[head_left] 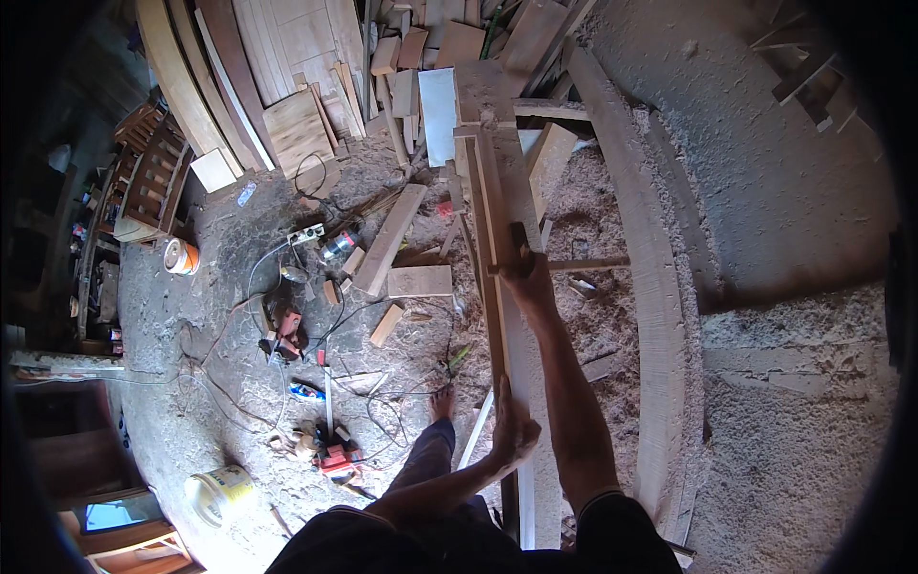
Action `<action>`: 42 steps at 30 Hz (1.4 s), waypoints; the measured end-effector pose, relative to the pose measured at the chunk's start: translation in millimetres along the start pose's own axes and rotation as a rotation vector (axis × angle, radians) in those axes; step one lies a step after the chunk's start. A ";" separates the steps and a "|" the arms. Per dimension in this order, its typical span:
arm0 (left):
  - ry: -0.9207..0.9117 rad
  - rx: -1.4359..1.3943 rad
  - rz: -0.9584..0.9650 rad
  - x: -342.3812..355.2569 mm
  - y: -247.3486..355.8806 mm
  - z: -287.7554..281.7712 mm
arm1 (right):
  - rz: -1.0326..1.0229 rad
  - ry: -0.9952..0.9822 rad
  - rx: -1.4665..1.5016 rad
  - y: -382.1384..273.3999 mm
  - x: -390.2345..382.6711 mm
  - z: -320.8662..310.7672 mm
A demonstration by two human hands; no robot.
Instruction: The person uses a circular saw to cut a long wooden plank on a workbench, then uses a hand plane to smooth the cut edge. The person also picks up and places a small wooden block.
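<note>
A long, narrow wooden strip (488, 191) lies lengthwise along a wooden bench beam (519, 330) in front of me. My right hand (526, 279) is closed round a dark, block-shaped tool (519, 236) that looks like a small hand plane, resting on the strip. Its underside is hidden. Nearer to my body, my left hand (514, 432) grips the same strip along its edge, with some fingers pointing forward. Just beyond my right hand, a thin crossbar (593, 263) runs from the beam toward a large curved plank (660, 316) on the right.
Shavings cover the floor. Offcuts (419, 280), cables, a red power tool (338, 461) and another power tool (285, 330) lie left of the beam. A white bucket (218, 493) and a smaller bucket (181, 256) stand farther left. Boards (296, 43) lean at the back.
</note>
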State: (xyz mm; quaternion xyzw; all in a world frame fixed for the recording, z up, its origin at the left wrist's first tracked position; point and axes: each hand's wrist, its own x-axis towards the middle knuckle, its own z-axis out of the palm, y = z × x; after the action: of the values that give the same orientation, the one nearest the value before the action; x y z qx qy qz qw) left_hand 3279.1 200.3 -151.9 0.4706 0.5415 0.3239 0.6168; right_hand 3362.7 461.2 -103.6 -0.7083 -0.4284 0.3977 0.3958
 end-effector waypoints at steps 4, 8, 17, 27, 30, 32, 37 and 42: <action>0.091 0.287 0.212 -15.4 33.2 -8.6 | 0.041 -0.011 0.028 14.4 -25.6 -8.4; 0.182 0.330 0.138 95.2 73.0 -28.7 | 0.050 -0.010 -0.046 16.3 -27.8 -9.6; 0.121 0.251 0.071 146.8 67.5 -35.3 | 0.022 0.023 -0.019 -4.3 36.0 9.4; 0.086 -0.026 -0.021 151.3 -36.7 -13.9 | -0.045 0.036 0.157 -67.0 247.8 69.5; 0.078 0.012 0.043 158.7 -40.9 -19.2 | -0.014 0.040 0.105 -75.8 275.1 75.6; 0.096 0.153 0.151 160.3 -28.3 -24.1 | -0.056 0.072 0.109 -79.8 278.8 79.3; 0.108 -0.072 0.241 152.2 37.3 -24.9 | -0.192 0.161 0.260 -55.8 174.8 49.1; 0.173 0.134 0.065 151.3 82.8 -35.6 | -0.394 0.248 0.503 11.5 -86.9 -39.7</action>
State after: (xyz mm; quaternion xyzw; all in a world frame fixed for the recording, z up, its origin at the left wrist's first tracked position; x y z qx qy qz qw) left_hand 3284.4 374.7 -128.7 0.4984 0.5976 0.3463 0.5241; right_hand 3374.4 368.7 -79.8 -0.5351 -0.3942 0.3175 0.6763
